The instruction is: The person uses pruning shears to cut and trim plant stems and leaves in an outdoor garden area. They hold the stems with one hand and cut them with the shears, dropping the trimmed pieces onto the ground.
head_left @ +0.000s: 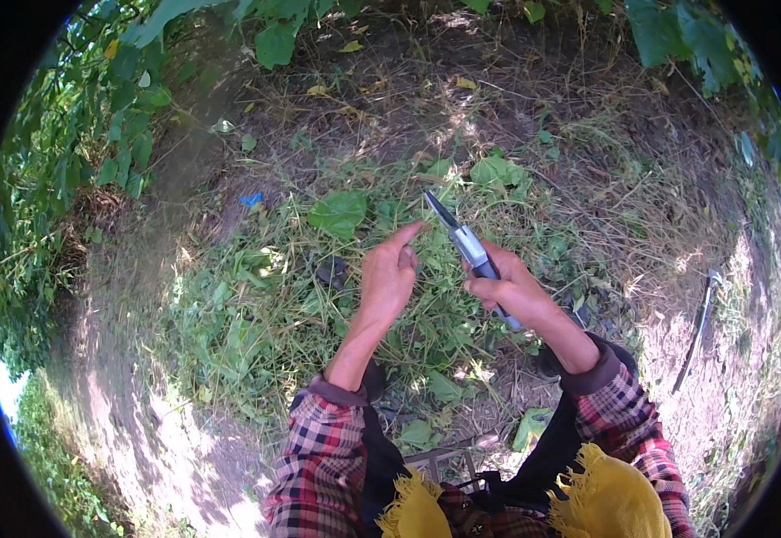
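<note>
My right hand is wrapped round a slim hand tool with a narrow dark tip, a silver-grey middle and a dark handle. It looks like a clipper or pliers, but I cannot make out its exact kind. The tip slants up and to the left. Close by on the left, my left hand has its index finger stretched toward the tool's tip, without clearly touching it. Its other fingers are curled, and nothing shows in them. Beneath both hands lies a heap of cut grass and weeds.
A long tool with a dark shaft and metal head lies on the right. A blue scrap is at the left, beyond the heap. Leafy vines hang along the left and far edges. A yellow fringed cloth hangs near my lap.
</note>
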A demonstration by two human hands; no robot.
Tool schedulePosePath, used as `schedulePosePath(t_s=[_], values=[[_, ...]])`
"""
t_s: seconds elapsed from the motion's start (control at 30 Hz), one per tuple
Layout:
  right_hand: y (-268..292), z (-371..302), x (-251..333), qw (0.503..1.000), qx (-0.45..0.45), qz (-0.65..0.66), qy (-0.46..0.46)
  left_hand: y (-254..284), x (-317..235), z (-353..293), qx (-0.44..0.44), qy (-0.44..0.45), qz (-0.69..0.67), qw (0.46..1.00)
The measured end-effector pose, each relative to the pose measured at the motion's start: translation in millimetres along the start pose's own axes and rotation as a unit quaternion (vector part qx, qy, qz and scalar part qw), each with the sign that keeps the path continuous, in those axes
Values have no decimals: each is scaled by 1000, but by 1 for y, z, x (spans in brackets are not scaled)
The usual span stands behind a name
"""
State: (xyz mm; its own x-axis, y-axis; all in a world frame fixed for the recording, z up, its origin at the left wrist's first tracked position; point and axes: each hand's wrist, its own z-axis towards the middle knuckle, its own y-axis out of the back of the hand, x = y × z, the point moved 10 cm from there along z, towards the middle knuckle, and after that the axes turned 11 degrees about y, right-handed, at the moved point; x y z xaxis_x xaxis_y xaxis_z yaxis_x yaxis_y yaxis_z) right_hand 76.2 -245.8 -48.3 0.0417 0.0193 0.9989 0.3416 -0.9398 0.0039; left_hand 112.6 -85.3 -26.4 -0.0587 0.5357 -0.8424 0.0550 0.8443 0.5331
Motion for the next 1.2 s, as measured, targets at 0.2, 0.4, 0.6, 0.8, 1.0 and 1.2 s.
schedulePosePath(t_s=[0.2, 0.4, 0.6, 0.8, 1.0, 1.2], values=[[28, 1, -13, 990, -117, 83, -1, 64, 0, 11, -133, 16, -129, 983], [33, 2, -8, 989, -132, 68, 15, 86, 24, 12, -138, 72, -419, 895], [13, 3, -9, 998, -43, -30, 20, 77, 25, 13, -111, 81, -440, 887], [-16, 3, -10, 995, 47, -92, 2, 60, 16, 8, -64, 89, -453, 885], [-29, 6, -5, 997, 56, -30, 48, 40, 18, 6, -32, 116, -489, 864], [-32, 8, -3, 996, 57, -51, 39, 39, 24, 6, -20, 140, -507, 850]])
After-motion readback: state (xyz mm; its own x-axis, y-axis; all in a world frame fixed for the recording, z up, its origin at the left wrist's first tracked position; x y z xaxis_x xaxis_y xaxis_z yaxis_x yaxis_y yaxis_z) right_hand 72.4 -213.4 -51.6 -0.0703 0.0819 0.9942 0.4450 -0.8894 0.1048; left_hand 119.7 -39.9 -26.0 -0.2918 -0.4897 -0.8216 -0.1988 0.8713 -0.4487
